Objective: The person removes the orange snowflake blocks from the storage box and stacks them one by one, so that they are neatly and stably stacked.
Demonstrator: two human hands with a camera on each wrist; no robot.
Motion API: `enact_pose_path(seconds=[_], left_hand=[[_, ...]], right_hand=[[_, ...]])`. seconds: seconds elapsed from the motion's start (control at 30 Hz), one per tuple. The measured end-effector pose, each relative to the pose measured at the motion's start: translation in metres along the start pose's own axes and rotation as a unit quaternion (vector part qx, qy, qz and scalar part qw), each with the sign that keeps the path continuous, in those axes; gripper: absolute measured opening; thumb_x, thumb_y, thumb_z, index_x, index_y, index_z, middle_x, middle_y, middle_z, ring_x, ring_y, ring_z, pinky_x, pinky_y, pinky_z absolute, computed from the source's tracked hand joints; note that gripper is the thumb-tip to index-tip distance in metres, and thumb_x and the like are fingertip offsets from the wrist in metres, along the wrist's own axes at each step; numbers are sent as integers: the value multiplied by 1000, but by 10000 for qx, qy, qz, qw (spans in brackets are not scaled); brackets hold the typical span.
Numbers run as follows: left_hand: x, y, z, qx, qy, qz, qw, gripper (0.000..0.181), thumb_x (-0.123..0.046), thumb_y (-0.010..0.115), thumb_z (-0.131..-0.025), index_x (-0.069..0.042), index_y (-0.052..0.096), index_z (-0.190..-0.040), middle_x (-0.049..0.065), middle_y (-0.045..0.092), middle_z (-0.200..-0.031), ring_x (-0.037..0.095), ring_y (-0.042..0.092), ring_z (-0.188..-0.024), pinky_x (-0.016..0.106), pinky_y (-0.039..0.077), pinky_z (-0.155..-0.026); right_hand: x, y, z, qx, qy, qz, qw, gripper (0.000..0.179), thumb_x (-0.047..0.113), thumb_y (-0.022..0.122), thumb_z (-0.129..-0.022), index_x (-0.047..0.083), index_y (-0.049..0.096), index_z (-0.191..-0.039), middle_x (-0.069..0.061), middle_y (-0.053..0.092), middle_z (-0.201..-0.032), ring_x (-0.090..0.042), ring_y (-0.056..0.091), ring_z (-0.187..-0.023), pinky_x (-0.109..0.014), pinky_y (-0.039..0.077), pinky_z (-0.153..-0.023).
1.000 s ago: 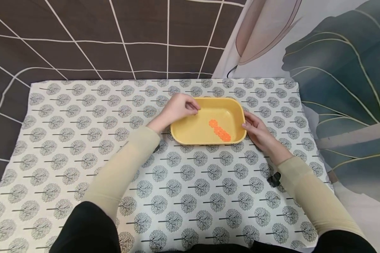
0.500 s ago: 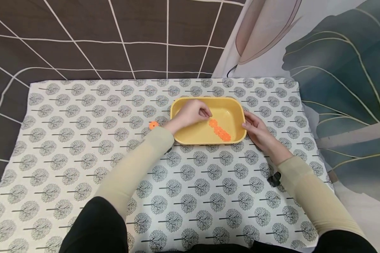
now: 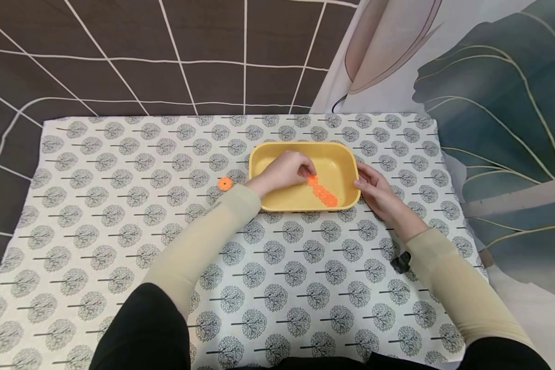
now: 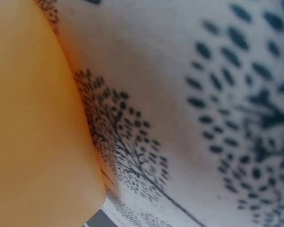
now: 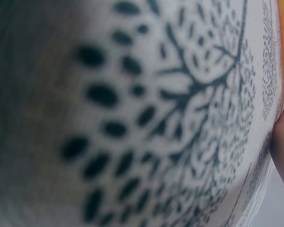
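A yellow rectangular plastic tray (image 3: 282, 204) sits on the patterned cloth. In it, toward the right, several small orange flower-shaped pieces (image 3: 325, 195) lie in a slanting row. My left hand (image 3: 287, 169) reaches over the tray's left side with bent fingers. Its fingertips are at the uppermost piece; whether they pinch it is hidden. My right hand (image 3: 376, 190) grips the tray's right rim, thumb over the edge and fingers along the outside. Outside the tray, left of it, lies one orange disc (image 3: 224, 183) with a dark centre.
The tree-print cloth (image 3: 120, 231) covers the table. Behind its back edge hangs a dark cloth with white grid lines (image 3: 208, 46). A curtain with large leaf shapes (image 3: 499, 103) hangs at the right. The left wrist view is mostly yellow tray wall (image 4: 38, 118) and cloth.
My left hand has moved right, from the tray's upper left rim to the orange pieces. The disc on the cloth came into sight from behind the left forearm. The right hand has stayed put.
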State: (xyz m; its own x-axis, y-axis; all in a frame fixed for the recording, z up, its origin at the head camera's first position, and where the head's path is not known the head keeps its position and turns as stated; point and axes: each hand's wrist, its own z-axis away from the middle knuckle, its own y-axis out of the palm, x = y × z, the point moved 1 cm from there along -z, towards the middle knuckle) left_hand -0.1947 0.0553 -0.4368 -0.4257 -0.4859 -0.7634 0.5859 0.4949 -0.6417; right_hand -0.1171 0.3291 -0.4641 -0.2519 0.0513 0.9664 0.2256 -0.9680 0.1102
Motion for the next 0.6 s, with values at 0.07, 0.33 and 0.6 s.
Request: enact_pose_path(seconds=[0.07, 0.33, 0.6], left_hand=[[0, 1, -1, 20, 25, -137, 9999, 24, 4, 76, -91, -3, 77, -114, 10, 78, -116, 21, 71, -104, 24, 59, -96], [-2, 4, -4, 186, 68, -400, 9990, 30, -3, 80, -91, -4, 75, -121, 11, 74, -125, 23, 66, -116, 28, 53, -108], [1, 10, -7, 316, 103, -808, 9962, 31, -7, 79, -94, -5, 74, -125, 10, 73, -130, 23, 65, -126, 30, 48, -118]], right_hand=[[0, 0, 0, -24, 27, 34, 10000, 66, 1, 54, -106, -4, 23, -164, -20, 18, -176, -12, 43, -150, -21, 34, -128], [0, -1, 1, -31, -3, -26, 10000, 65, 0, 54, -106, -4, 24, -164, -20, 18, -176, -7, 46, -145, -20, 36, -126], [0, 0, 0, -8, 15, 33, 10000, 66, 1, 53, -106, -5, 22, -164, -21, 16, -176, -23, 32, -160, -22, 32, -129]])
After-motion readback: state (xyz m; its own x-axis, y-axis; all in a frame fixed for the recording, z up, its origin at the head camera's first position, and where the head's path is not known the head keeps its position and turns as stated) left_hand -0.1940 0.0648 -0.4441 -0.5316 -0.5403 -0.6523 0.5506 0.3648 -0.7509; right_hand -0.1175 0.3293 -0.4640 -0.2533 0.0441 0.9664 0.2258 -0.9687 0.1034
